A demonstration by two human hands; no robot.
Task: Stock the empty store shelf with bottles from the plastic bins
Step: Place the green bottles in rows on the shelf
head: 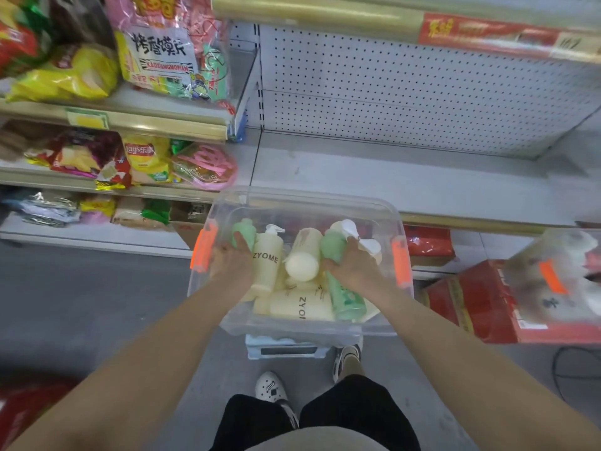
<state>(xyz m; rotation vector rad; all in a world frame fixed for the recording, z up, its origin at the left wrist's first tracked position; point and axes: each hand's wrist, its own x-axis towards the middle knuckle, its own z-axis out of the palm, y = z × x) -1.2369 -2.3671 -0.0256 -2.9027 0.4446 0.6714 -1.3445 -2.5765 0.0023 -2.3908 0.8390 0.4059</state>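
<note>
Inside clear bin (325,203): cream bottles (266,258), green bottles (346,299).

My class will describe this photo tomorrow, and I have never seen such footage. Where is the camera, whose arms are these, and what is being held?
There is no machine here. The camera is worn on a person's head and looks forward and down, so the two bare arms are the wearer's own. Both hands reach into a clear plastic bin holding cream ZYOME bottles and green ones. The left hand grips the left green bottle, and the right hand grips the right green bottle. Beyond the bin is the empty shelf. Snack bags fill the shelves to the left.
</note>
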